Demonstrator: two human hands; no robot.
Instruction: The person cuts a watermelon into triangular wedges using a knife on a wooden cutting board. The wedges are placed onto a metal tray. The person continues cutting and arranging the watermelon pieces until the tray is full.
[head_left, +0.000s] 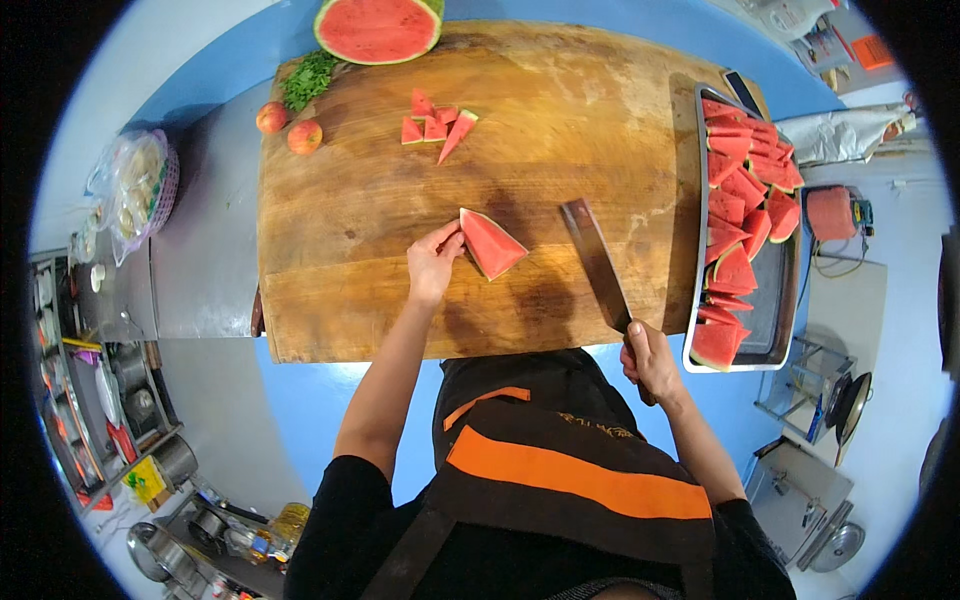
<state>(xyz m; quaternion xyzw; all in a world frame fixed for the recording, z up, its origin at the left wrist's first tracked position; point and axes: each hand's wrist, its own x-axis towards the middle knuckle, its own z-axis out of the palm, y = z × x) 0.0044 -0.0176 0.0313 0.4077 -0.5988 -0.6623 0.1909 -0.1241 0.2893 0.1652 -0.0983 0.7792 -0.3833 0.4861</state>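
Observation:
My left hand (436, 259) pinches the left edge of a watermelon wedge (493, 246) that rests on a large wooden cutting board (360, 195). In my right hand (651, 360) is the handle of a knife (598, 262) with a long, broad blade, held to the right of the wedge and pointing away from me. Farther back on the board lie several small watermelon pieces (435, 129) and one thin slice (457, 136). A metal tray (765, 322) at the board's right side holds many cut watermelon wedges (739, 195).
A cut watermelon half (379, 28) stands at the board's back edge. Green herbs (307, 80) and two apples (305, 137) lie at the back left. A phone (742, 91) is behind the tray. Left of the board, a metal counter holds a purple basket (166, 187) with plastic bags.

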